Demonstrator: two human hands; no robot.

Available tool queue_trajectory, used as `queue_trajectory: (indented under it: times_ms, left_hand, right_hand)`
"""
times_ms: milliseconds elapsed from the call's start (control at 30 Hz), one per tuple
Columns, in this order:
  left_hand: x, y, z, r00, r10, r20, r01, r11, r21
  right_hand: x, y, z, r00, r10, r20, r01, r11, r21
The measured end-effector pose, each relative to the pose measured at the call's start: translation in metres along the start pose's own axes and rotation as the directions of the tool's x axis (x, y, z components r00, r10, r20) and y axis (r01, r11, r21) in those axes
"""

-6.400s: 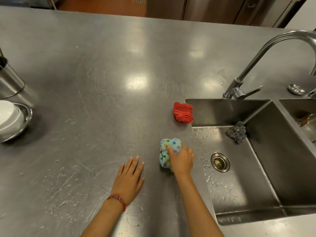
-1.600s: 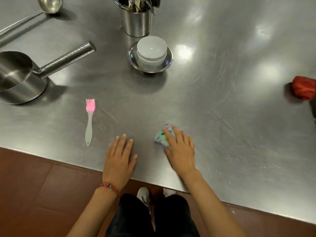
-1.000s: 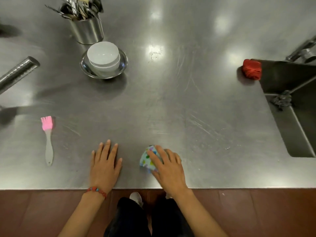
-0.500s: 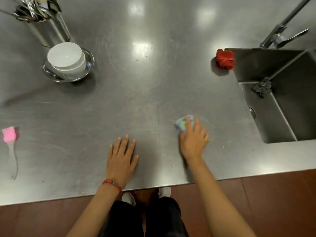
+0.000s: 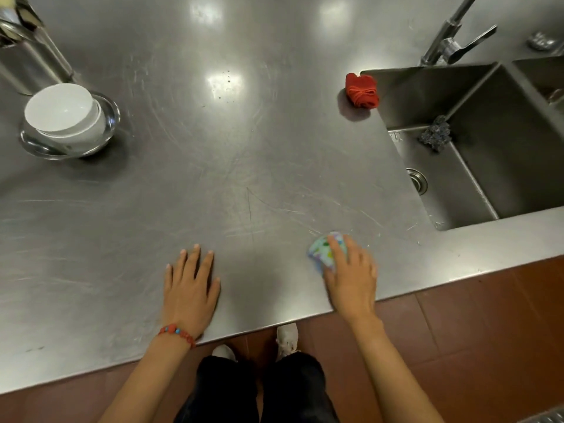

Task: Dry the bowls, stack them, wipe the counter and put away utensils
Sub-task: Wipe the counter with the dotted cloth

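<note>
Step in hand: wiping the counter (image 5: 244,154), by my reading; bowls looked already stacked.
Right hand: the right hand (image 5: 351,276) lay over the spotted cloth (image 5: 323,250) near the front edge, at about 4 o'clock from the counter's middle; fingers pressed the cloth flat against the steel, likely to drag moisture along. The picture was a little smeared here, so whether the fingers curled round the cloth I could not tell.
Left hand: the left hand (image 5: 189,285) rested flat with fingers spread, at about 7 o'clock, holding nothing, probably bracing the person's lean.
Bowls: the white bowls (image 5: 65,114) sat nested in a steel bowl (image 5: 111,117) at 10 o'clock, well clear of the wiping.
Utensil holder: a steel canister (image 5: 27,62) stood just behind them, cut off by the frame.
Sink side: a red cloth (image 5: 361,90) lay bunched at the sink (image 5: 476,196) corner, 2 o'clock; a scourer (image 5: 435,136) sat inside the basin.
</note>
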State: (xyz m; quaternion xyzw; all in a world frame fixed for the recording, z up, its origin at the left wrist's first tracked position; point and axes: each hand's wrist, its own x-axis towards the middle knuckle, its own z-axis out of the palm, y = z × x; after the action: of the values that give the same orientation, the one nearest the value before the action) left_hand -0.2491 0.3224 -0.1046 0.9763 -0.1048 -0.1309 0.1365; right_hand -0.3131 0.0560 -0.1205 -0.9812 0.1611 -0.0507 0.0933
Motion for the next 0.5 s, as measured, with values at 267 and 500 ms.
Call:
queue_trajectory:
  times_ms: [267,500]
  left_hand:
    - [0.018,0.069,0.007,0.985,0.17,0.033,-0.168,0.985,-0.04]
    - [0.048,0.104,0.017,0.974,0.216,0.062,-0.215,0.976,-0.023]
  right_hand:
    - [-0.018,0.02,0.003,0.994,-0.07,-0.078,0.066,0.997,-0.049]
    - [0.025,0.11,-0.012,0.998,0.02,-0.067,-0.023,0.999,-0.034]
